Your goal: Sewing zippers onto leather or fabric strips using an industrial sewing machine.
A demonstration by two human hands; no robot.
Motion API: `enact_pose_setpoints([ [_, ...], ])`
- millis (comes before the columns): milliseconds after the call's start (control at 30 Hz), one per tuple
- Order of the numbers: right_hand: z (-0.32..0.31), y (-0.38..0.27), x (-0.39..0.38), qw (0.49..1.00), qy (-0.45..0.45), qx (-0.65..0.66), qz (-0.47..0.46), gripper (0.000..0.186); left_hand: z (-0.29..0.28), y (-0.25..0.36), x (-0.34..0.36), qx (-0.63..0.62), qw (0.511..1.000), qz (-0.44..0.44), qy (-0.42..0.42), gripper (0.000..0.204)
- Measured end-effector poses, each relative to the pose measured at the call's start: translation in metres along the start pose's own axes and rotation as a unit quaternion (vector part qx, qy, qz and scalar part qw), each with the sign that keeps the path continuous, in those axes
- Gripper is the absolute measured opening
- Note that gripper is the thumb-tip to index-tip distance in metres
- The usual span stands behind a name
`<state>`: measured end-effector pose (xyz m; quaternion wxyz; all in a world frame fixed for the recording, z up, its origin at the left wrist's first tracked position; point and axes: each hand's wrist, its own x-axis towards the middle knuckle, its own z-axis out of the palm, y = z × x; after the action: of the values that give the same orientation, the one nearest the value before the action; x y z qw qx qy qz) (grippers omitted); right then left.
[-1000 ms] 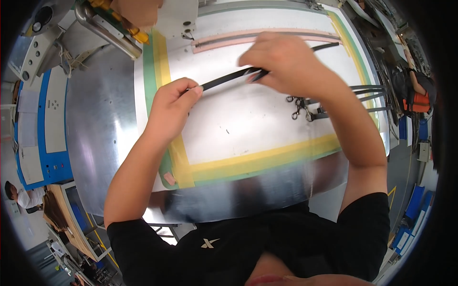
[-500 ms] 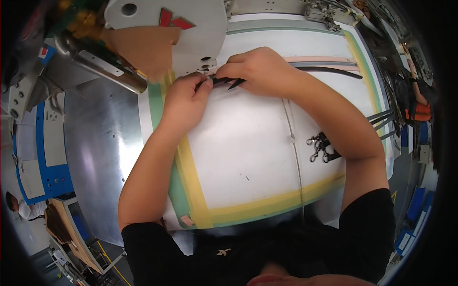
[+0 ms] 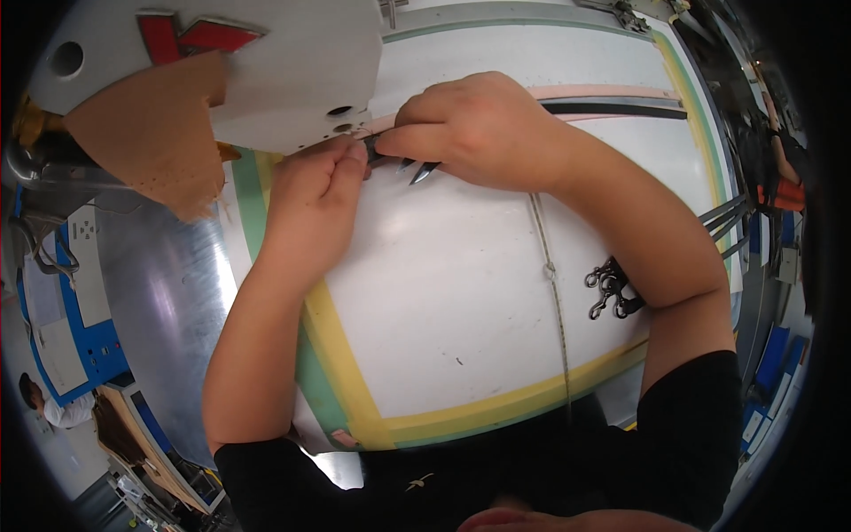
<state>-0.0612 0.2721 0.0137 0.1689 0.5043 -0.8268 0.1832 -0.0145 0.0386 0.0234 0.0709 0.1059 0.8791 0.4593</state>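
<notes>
At the edge of the white machine head (image 3: 301, 97), my left hand (image 3: 310, 213) is closed, its thumb and fingertips pinching the end of a dark strap (image 3: 371, 149). My right hand (image 3: 483, 133) is closed beside it, with thumb and forefinger at the same strap end. From under the right palm poke the pointed metal blades of thread snips (image 3: 425, 173); their handle is hidden in the hand. A black strap (image 3: 612, 110) runs out to the right behind my right hand; whether it is the pinched one is hidden.
Several metal snap hooks (image 3: 607, 288) on black straps lie by my right forearm. A thin cord (image 3: 554, 293) crosses the white work surface (image 3: 443, 310), edged with yellow tape (image 3: 350, 372). A brown flap (image 3: 151, 133) hangs from the machine. A person (image 3: 66, 412) is at far left.
The view has shifted, and the machine head looms larger at upper left. Both hands stay together at the strap end. The black strap at right now lies straighter.
</notes>
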Motion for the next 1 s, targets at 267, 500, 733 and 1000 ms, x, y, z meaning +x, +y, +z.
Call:
enact_pose_setpoints([
  [267,0.004,0.003,0.000,1.000,-0.007,0.010,0.026,0.020,-0.004,-0.010,-0.017,0.383,0.911,0.065,0.137,0.024],
  [500,0.000,0.002,0.001,0.998,-0.037,0.011,0.052,0.024,0.013,0.002,-0.025,0.362,0.902,0.195,0.128,0.030],
  [733,-0.006,0.001,0.004,0.997,-0.049,0.006,0.061,0.024,0.005,-0.004,-0.022,0.411,0.884,0.202,0.088,0.043],
  [1000,-0.006,0.002,0.003,0.996,-0.058,0.023,0.062,0.024,0.007,0.005,-0.023,0.435,0.866,0.233,0.080,0.045],
])
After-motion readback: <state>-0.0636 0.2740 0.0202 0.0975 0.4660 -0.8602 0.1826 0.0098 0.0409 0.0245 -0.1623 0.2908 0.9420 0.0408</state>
